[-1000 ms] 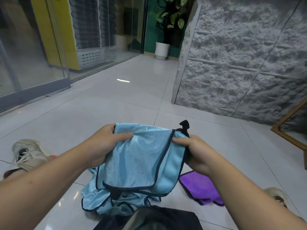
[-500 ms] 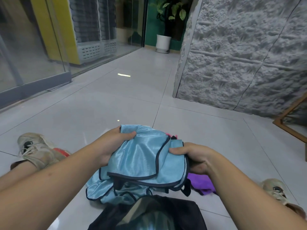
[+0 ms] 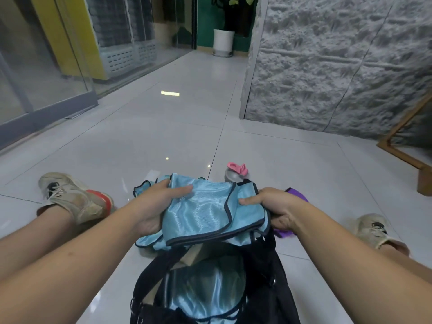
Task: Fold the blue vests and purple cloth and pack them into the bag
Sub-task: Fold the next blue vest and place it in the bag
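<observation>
We have lowered the folded vest (image 3: pixel 205 213) from chest height to just above the open bag (image 3: pixel 210 288); left hand (image 3: pixel 154 206) and right hand (image 3: pixel 273 206) fingers pinch its edges. One vest is already inside. Purple cloth (image 3: pixel 295 192) lies on the floor, right, unpacked.

Soft, even indoor light; the glossy pale grey tiled floor (image 3: pixel 163 141) mirrors a bright ceiling strip and small glints. Wide-angle bending curves its edges; shadows stay faint.
</observation>
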### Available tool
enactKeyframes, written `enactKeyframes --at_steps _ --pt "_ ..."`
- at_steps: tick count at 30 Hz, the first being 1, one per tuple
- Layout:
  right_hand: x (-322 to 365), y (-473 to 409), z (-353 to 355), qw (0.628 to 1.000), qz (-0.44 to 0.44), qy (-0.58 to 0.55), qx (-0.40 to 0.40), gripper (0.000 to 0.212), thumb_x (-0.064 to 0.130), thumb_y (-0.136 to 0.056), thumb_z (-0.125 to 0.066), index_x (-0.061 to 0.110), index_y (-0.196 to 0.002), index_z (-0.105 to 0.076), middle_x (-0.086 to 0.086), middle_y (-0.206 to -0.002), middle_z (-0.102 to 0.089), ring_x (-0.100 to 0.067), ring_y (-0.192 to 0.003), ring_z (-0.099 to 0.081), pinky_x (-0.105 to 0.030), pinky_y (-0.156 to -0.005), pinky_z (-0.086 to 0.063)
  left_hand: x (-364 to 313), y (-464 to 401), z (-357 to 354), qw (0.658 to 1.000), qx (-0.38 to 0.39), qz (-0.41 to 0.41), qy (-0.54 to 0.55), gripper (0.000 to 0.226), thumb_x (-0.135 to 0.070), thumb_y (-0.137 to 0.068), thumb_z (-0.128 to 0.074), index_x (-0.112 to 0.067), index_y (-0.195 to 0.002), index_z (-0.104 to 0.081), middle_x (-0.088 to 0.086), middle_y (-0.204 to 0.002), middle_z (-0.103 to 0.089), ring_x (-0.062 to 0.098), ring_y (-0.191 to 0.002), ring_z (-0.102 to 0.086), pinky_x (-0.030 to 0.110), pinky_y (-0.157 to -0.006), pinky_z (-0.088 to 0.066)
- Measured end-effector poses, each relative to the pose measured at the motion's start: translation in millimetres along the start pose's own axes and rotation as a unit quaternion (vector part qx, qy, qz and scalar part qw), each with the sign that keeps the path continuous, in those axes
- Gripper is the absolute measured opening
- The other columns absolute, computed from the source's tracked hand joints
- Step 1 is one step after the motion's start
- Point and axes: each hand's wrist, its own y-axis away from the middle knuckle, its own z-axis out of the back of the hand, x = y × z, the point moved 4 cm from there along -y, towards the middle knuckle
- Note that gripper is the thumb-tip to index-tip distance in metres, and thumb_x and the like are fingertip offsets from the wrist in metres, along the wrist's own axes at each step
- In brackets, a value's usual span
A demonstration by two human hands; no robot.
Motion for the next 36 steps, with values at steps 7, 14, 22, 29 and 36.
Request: enactKeyframes --at_steps 7,14,22,29,36 --pt "-34.7 23.7 0.6 0.999 -0.001 0.036 -0.032 0.025 0.006 -0.100 -0.066 -0.007 -0.121 -0.068 -0.022 -0.113 -0.077 -0.036 -0.107 -0.075 -0.049 -0.095 -0.060 38.6 29.5 -3.6 0.999 0.041 0.022 0.000 0.089 0.019 -0.087 -0.064 -0.040 -0.149 -0.044 0.017 -0.125 -0.073 0.042 -0.107 -0.073 0.052 -0.084 -0.062" --pt "-72.6 50.3 16.9 0.990 -0.069 0.125 -0.005 0.023 -0.006 -0.095 -0.060 -0.012 -0.115 -0.069 -0.028 -0.110 -0.075 -0.038 -0.101 -0.076 -0.048 -0.094 -0.061 81.7 59.2 -12.4 0.995 0.080 0.056 -0.017 0.074 0.026 -0.085 -0.058 -0.024 -0.140 -0.056 0.022 -0.123 -0.073 0.046 -0.109 -0.072 0.057 -0.090 -0.059" --pt "-113.6 37.3 2.6 0.984 -0.084 0.154 0.006 0.044 -0.013 -0.080 -0.055 -0.006 -0.120 -0.071 -0.028 -0.119 -0.073 -0.044 -0.113 -0.071 -0.056 -0.102 -0.055 125.6 68.8 8.3 0.990 0.057 0.042 -0.119 0.071 0.030 -0.078 -0.061 -0.022 -0.126 -0.064 0.020 -0.117 -0.074 0.042 -0.107 -0.073 0.061 -0.095 -0.057" --pt "-145.5 10.6 -8.5 0.969 -0.060 0.239 -0.038 0.055 -0.013 -0.084 -0.059 0.017 -0.129 -0.072 -0.013 -0.117 -0.077 -0.034 -0.107 -0.074 -0.047 -0.095 -0.060 136.5 61.3 11.3 0.928 0.027 -0.072 -0.366 0.075 0.010 -0.084 -0.068 -0.055 -0.122 -0.060 -0.003 -0.124 -0.065 0.004 -0.076 -0.067 0.023 -0.065 -0.055" --pt "-166.1 -14.8 -22.6 0.951 0.022 0.287 -0.117 0.058 0.001 -0.093 -0.056 0.025 -0.147 -0.053 0.001 -0.125 -0.069 -0.021 -0.107 -0.069 -0.038 -0.096 -0.060 157.5 37.0 7.5 0.896 0.022 -0.108 -0.430 0.080 0.006 -0.094 -0.061 -0.062 -0.137 -0.048 -0.014 -0.147 -0.052 0.003 -0.103 -0.064 0.012 -0.081 -0.051"
